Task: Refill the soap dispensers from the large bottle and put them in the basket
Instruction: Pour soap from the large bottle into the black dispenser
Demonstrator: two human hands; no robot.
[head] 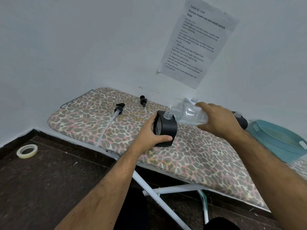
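Observation:
A black soap dispenser (167,130) with an open clear neck stands on the leopard-print ironing board (191,156). My left hand (150,132) grips its body. My right hand (219,120) holds the large clear bottle (189,113) tipped sideways, its open mouth right over the dispenser's neck. A second black dispenser (240,121) with an open neck stands behind my right wrist, partly hidden. Two black pump heads (118,109) (143,100) with white tubes lie on the board's left part. A light blue basket (282,143) sits at the board's right end.
A printed paper sheet (197,42) hangs on the white wall behind the board. A roll of tape (27,151) lies on the dark floor at the left. The board's white legs (159,193) cross below it.

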